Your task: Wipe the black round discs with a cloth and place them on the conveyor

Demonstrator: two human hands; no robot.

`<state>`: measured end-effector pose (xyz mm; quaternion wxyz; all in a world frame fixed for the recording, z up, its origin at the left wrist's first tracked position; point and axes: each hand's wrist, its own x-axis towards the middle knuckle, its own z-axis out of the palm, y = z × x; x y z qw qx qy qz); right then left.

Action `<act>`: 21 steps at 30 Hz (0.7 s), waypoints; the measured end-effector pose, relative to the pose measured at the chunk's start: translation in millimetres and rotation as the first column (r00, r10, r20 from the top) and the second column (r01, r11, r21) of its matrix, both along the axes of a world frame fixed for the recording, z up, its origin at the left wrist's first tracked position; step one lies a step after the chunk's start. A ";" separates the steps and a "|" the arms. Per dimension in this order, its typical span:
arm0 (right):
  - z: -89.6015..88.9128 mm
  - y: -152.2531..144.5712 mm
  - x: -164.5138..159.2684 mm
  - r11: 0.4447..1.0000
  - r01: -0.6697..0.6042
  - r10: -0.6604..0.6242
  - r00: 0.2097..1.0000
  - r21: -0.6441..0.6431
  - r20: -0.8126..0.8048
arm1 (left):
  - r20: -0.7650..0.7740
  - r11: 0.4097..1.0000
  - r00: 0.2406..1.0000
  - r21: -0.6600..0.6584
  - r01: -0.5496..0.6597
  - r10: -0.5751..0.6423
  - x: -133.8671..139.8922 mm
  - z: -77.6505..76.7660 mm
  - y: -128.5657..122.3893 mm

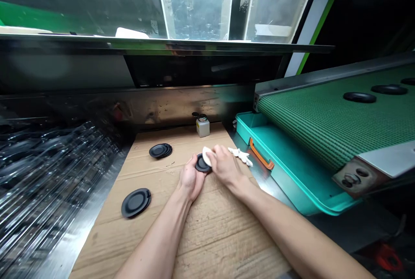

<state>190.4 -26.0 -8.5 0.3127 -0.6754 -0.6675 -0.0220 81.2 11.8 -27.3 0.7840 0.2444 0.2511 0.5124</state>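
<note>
My left hand (190, 178) is closed around the edge of a round black plastic disc (201, 164), held above the cardboard. In my right hand (226, 165) is a white pad (206, 154), pressed against the disc's face; its exact material I cannot make out. A fanned stack of black discs (158, 150) lies to the left of my hands. Nearer to me, another black disc (134, 203) rests on the cardboard, seemingly with one more under it. Beside my right hand is a heap of crumpled white pieces (241, 156).
A small white bottle (203, 127) with a metal top stands at the cardboard's (223, 235) far edge. At right, a teal bin (288, 188) with an orange handle sits below a green conveyor belt (311, 114) carrying black discs (359, 97). Clear plastic trays (48, 184) are stacked at left.
</note>
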 end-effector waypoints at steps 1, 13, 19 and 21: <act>-1.5 -0.1 -1.2 1.000 0.014 -0.014 1.000 0.000 -0.009 | 0.000 1.000 1.000 -0.006 -0.002 0.002 -0.1 0.4 0.3; -1.6 -0.1 22.4 0.985 0.044 -0.003 0.971 0.164 -0.240 | 0.009 0.998 0.999 -0.051 0.044 -0.043 -2.3 5.7 -2.1; -5.4 1.4 -5.1 0.994 0.099 -0.100 0.995 0.040 0.028 | 0.030 0.993 0.993 -0.026 0.112 -0.112 0.9 3.3 -7.5; -4.5 4.4 -9.4 0.975 0.222 -0.221 0.970 0.000 0.098 | 0.003 0.991 0.991 -0.004 0.136 -0.136 1.7 1.7 -8.7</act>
